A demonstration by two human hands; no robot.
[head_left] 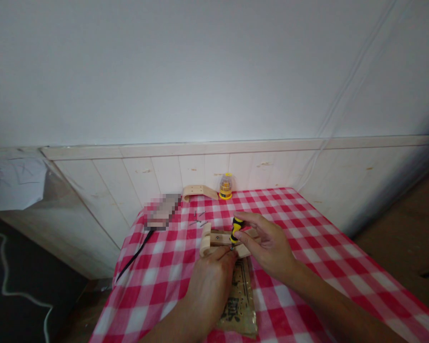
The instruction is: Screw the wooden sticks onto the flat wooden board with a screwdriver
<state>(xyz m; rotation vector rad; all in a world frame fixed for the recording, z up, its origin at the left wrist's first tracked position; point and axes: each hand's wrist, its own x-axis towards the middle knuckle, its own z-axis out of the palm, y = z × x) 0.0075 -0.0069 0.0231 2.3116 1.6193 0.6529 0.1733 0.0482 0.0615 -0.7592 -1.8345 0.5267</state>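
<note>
Screwdriver (237, 230), held in right hand (270, 244) fingers, stands near-vertical, tip down at wooden assembly (219, 238) on worktop (157, 271). Left hand (214, 274) nearer the assembly: fingers on its near side, grip unclear. Count: one driver, one assembly, one loose curved piece (200, 191), one bit case (225, 188), several screws (199, 221).

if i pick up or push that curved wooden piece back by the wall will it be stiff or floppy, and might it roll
The curved wooden piece should feel stiff, since it looks like solid wood holding its bend. It is probably light for its size, as the board looks thin. Pushed, it would likely slide rather than roll, given its broad shape.
</note>
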